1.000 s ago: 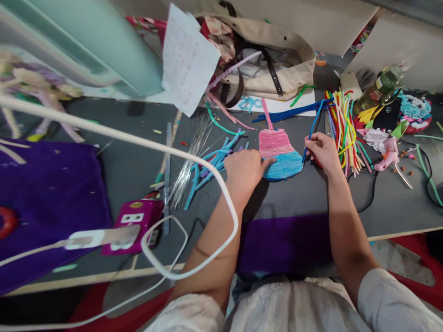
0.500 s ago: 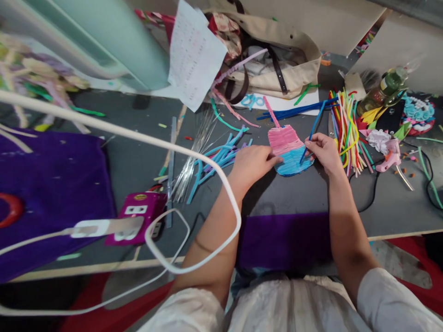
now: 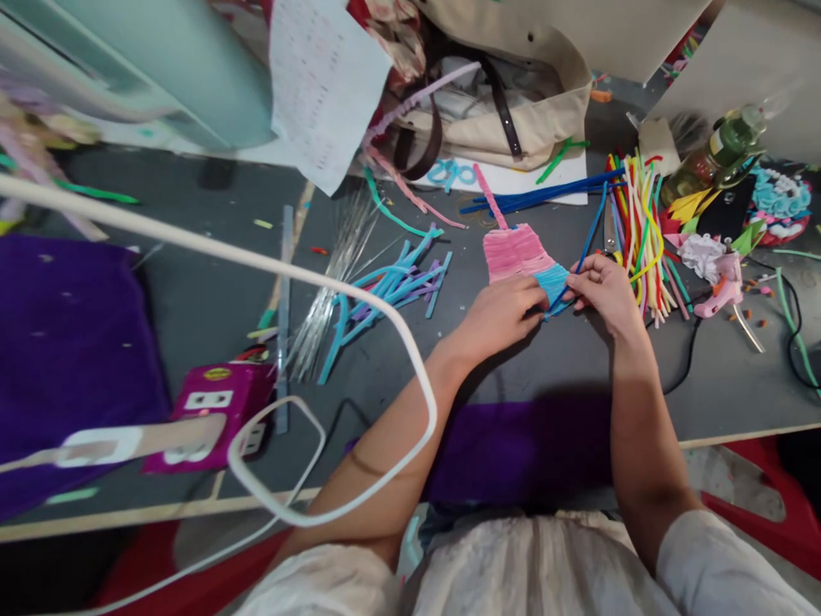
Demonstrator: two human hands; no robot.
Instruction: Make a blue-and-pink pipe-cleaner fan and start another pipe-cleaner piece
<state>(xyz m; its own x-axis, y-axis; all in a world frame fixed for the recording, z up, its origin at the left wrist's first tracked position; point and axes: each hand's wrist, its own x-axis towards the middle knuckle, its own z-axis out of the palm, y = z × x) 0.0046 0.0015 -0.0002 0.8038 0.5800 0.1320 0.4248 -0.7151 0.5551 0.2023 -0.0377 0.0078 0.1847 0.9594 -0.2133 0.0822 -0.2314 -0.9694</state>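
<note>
A blue stem [image 3: 592, 227] is being pinched in the right hand [image 3: 604, 293] at the edge of the pink-and-blue piece [image 3: 513, 254], which is being steadied, apparently, beneath the left hand [image 3: 501, 315], its bent fingers' grip hidden; bright stems [image 3: 643, 239] are lying beside the right fingers, seemingly for easy reach.

I can't read a single word or number from my end. Rows of small marks, some reddish, run across the pale paper sheet [image 3: 327, 94] (handwriting, by the look of it), too blurred for me to make out. The magenta socket block [image 3: 192, 400] bears a yellow oval sticker [image 3: 216, 374], its print illegible to me, and the green bottle's [image 3: 737, 141] pale label is equally unreadable.
</note>
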